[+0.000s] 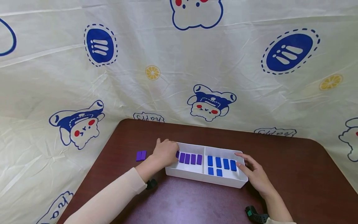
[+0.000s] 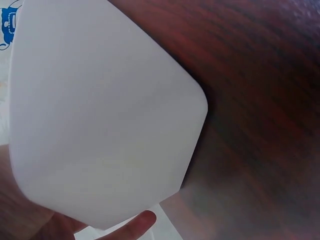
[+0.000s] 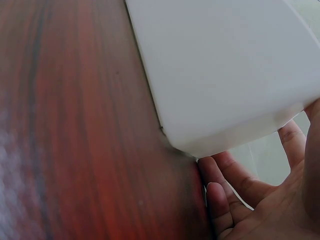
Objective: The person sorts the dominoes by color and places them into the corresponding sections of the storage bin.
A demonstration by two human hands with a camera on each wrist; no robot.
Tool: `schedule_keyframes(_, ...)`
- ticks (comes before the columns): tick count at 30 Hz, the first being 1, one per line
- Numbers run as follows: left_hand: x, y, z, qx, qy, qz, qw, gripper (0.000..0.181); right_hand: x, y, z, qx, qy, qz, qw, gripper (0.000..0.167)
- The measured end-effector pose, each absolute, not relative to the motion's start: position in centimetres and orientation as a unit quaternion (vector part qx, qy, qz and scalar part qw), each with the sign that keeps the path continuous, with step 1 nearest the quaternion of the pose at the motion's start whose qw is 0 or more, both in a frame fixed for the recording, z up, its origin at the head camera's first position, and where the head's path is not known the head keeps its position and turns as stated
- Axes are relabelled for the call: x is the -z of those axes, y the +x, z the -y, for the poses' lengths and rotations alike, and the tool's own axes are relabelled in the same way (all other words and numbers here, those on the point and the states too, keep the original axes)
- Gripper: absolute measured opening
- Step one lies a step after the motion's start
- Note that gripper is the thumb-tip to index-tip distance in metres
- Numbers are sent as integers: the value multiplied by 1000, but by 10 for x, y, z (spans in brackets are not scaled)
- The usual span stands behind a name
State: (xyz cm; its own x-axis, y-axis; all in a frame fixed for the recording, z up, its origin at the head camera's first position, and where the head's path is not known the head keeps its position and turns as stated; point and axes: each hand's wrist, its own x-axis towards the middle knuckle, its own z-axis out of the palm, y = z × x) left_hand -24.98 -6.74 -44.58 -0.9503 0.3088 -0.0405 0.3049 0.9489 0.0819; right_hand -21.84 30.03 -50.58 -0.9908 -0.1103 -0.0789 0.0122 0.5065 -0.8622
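Observation:
A white two-compartment tray [image 1: 204, 179] lies on the table. Its left compartment has a row of purple tiles [image 1: 193, 159]; the right one has blue tiles [image 1: 218, 162] in two rows. My left hand [image 1: 165, 152] reaches over the tray's left end, its fingertips around the leftmost purple tile [image 1: 177, 154], apparently pinching it. In the left wrist view the tray's outer wall [image 2: 105, 110] hides most of those fingers. At the right end my right hand [image 1: 255, 174] rests against the tray with fingers extended; the right wrist view shows its fingers [image 3: 245, 187] beside the tray's end.
Two purple tiles [image 1: 141, 155] lie side by side on the brown table [image 1: 291, 174], left of the tray. A patterned pale cloth [image 1: 167, 93] hangs behind the table and on its left. Dark bands [image 1: 255, 215] are worn on the wrists.

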Motion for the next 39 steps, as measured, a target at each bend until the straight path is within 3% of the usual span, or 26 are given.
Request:
schedule_keyframes(20, 445, -253, 67, -41, 136, -990, 9, 23, 498, -224, -299, 504, -35, -862, 51, 55)
schedule_keyframes(39, 447, -246, 67, -55, 129, -990, 24, 32, 504, -218, -298, 502, -24, -862, 57, 54)
